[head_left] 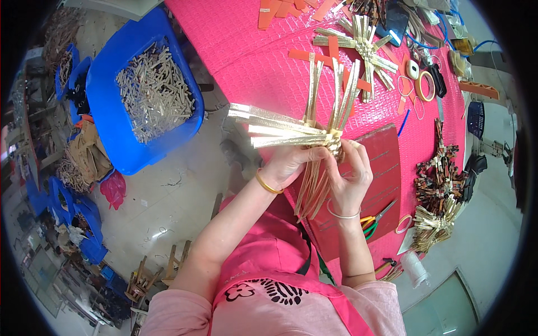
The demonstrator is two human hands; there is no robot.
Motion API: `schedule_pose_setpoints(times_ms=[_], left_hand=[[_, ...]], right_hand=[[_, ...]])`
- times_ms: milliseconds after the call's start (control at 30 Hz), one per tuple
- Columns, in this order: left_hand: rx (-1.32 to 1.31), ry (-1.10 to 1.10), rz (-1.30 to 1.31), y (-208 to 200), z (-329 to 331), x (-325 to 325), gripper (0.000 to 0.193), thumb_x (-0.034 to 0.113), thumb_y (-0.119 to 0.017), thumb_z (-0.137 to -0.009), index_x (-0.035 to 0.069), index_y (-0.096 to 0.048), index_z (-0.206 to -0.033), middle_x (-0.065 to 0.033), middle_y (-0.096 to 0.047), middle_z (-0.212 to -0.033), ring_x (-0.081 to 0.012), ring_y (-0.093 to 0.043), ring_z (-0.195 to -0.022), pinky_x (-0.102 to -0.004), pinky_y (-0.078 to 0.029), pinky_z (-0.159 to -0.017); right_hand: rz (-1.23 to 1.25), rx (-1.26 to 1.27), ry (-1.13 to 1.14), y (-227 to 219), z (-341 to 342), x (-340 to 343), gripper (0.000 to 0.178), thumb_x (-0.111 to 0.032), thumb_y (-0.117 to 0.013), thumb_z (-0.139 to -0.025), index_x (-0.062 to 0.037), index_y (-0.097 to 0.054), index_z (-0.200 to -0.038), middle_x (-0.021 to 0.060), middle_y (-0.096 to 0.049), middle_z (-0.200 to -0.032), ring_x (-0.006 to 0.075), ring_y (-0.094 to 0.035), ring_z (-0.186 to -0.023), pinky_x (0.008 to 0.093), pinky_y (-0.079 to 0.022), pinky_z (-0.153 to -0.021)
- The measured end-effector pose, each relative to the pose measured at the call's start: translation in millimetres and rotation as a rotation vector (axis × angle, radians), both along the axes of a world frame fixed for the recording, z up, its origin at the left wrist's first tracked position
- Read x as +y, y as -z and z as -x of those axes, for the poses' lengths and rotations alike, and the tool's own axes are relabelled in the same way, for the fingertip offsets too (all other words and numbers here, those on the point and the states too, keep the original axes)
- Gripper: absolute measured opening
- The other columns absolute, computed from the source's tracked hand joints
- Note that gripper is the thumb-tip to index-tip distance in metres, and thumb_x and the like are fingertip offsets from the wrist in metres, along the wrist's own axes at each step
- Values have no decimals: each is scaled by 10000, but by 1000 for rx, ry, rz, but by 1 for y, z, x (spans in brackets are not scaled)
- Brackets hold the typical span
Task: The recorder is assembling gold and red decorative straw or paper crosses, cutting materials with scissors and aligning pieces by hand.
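Note:
A star-shaped piece of flat gold strips [280, 134] is held up between my two hands, over the edge of the pink table. Its strips cross in a small woven knot, with long loose ends fanning up, left and down. My left hand [292, 163] pinches the strips just left of the knot, thumb on top. At the knot's right side my right hand [353, 173] has thumb and fingertips closed on the piece; the exact strip in them is hidden. Beyond lies a similar gold strip star [365, 49] on orange strips.
Under my right forearm is a dark red board [378, 159] with scissors [379, 217]. Tape roll [418, 88], cords and tools crowd the far right. Woven bundles [440, 182] line the right edge. A blue bin [106, 106] of strip offcuts stands on the floor at left.

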State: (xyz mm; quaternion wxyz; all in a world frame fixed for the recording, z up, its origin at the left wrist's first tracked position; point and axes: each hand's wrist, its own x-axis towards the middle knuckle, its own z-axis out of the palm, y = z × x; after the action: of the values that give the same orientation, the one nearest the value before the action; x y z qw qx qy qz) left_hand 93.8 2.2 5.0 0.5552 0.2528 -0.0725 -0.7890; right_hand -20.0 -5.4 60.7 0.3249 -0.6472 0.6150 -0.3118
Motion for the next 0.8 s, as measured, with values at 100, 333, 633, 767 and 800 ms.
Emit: schedule_pose_setpoints(times_ms=[100,333,633,767,800], left_hand=[[55,68,43,-5,-1,1,411,131,-670,-735,38,-479,-1086,-26,-556,-949,-109,-517,-898,-260,-409,-813],[-134,-50,-47,-6,4,1,371,273,-534,-837,0,-487,-1084,-90,-493,-1143,-170,-459,-1063,-313,-362,-917],[-198,-167,-93,-1,0,7,294,209,-566,-815,1,-518,-1017,-152,-525,-1111,-219,-477,-1058,-349,-352,-936],[-7,-295,-251,9,-28,0,221,179,-518,-844,-13,-521,-955,-119,-579,-930,-255,-560,-918,-367,-428,-850],[30,-287,-251,16,-37,1,212,181,-513,-848,-10,-517,-943,-94,-559,-846,-247,-563,-859,-381,-433,-837]], right_hand=[[51,39,-75,6,-4,-1,317,-55,-671,-633,8,-583,-930,113,-556,-860,250,-540,-791,325,-439,-695],[76,237,-225,19,-16,-3,330,-83,-626,-648,-15,-519,-952,121,-523,-823,293,-502,-767,373,-399,-685],[34,339,-428,23,-17,-8,284,-92,-602,-674,-35,-482,-925,112,-495,-774,286,-488,-729,387,-384,-652],[64,168,-313,36,17,-67,401,-178,-655,-694,-46,-514,-1046,123,-532,-956,277,-508,-886,363,-398,-759],[198,278,-244,44,13,-89,402,-179,-654,-693,-50,-513,-1047,124,-530,-958,279,-508,-889,360,-400,-763]])
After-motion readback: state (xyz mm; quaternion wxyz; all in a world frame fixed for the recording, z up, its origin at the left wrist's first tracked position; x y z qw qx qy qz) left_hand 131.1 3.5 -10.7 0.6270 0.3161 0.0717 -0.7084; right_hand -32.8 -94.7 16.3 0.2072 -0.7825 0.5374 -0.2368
